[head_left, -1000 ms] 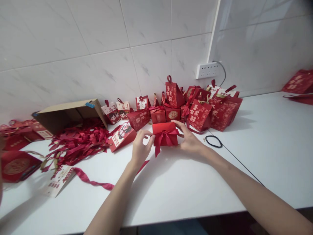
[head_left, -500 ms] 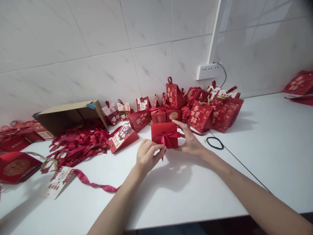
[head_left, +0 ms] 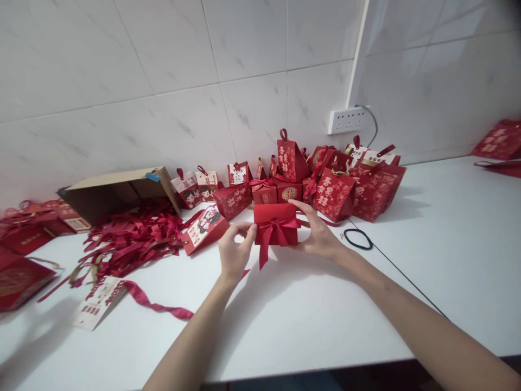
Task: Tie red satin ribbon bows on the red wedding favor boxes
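A small red gift box point(head_left: 274, 216) with a red ribbon bow point(head_left: 273, 232) on its front stands on the white counter point(head_left: 301, 315). My left hand point(head_left: 234, 251) pinches its left edge with thumb and fingers. My right hand point(head_left: 319, 233) grips the box's right side, the index finger lying over the top corner. One ribbon tail hangs down from the bow toward the counter.
A cluster of red gift boxes and bags point(head_left: 337, 184) lines the tiled wall behind. On the left lie a tipped cardboard box point(head_left: 114, 190), a heap of red ribbons point(head_left: 130, 236) and a flat card point(head_left: 95, 304). A black hair band point(head_left: 356, 238) and a wall socket point(head_left: 345, 119) are to the right.
My left hand dropped below the bow at the ribbon tail, then came back up to the box's left edge. The right hand stayed on the box.
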Available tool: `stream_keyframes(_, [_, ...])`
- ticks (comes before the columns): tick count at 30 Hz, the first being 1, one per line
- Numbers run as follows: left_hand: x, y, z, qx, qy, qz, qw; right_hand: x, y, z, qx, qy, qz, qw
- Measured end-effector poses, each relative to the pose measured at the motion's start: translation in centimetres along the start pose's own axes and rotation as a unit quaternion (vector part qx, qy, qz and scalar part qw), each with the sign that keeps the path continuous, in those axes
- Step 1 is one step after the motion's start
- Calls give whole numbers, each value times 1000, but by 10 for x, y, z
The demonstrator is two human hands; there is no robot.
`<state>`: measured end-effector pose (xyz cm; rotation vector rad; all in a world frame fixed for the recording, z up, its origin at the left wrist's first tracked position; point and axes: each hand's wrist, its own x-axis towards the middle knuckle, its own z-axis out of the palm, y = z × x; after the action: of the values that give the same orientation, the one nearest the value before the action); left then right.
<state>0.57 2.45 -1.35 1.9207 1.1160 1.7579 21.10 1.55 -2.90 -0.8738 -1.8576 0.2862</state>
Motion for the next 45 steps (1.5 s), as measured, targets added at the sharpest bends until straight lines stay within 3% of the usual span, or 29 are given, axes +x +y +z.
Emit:
stream_keyframes(3, [4, -6, 1, -26, -25, -156, 987, 0, 2, -2, -1, -8, 18, 1000])
stream_keyframes(7, [5, -19, 3, -7, -55, -198, 979, 4, 5, -5, 79, 31, 98, 992])
stream_keyframes(12, [2, -27, 5, 6, -112, -163, 980, 10, 6, -7, 310, 71, 181, 931])
stream_keyframes(15, [-3, -27, 7, -14, -148, -116, 982, 8, 6, -5, 442, 51, 263, 856])
stream_keyframes(18, [-8, -27, 8, -36, -176, -27, 983, 5, 7, 1, 536, 46, 336, 773])
stream_keyframes(22, [-15, -27, 12, -41, -182, 63, 980, 3, 7, 8, 623, 30, 358, 695])
stream_keyframes(26, [-19, -30, 15, -20, -193, 99, 976, 2, 5, 13, 673, 19, 351, 651])
stream_keyframes(34, [-18, -18, 11, -37, -177, 158, 971, -2, -10, 21, 701, 25, 362, 614])
stream_keyframes(39, [-15, -12, 4, -33, -115, 254, 960, -5, -27, 30, 694, -23, 334, 638])
stream_keyframes(45, [-15, -10, 2, -20, -96, 261, 960, -8, -35, 32, 667, -49, 345, 658])
